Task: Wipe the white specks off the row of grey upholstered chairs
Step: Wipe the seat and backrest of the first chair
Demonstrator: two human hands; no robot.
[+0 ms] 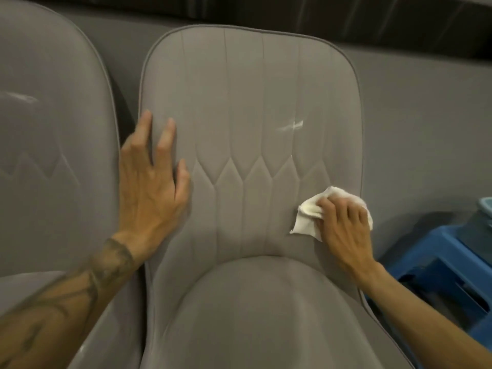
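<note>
- Your left hand (151,187) lies flat on the left edge of the centre chair's (250,102) backrest, fingers straight and spread, gripping nothing; it looks to be bracing the chair.
- Your right hand (343,230) has its fingers curled over a crumpled white cloth (308,217), pressing it against the lower right of the same backrest, just above the seat join.
- Cloth: soft, light and limp. Judged likely to bunch or fold under a stroke, so keep it wadded under the fingertips as you have it, not pinched by one corner.
- Upholstery: padded, with stitched seams and raised piping. It should give under pressure, and specks may lodge in the seams, so expect to work along the stitching.
- Targets on this chair: one white smear (291,126) on the upper right of the backrest, well above the cloth, and one small speck (292,157) below it, nearer the cloth.
- Second chair (48,129) stands just beside on the left, with one white streak (21,98) on its back, not yet wiped.
- Count: two chairs in view, one cloth, three white marks. Any further chairs in the row lie outside the view.
- Blue stool (436,251) stands to the right with a pale tub (486,209) at the frame edge.
</note>
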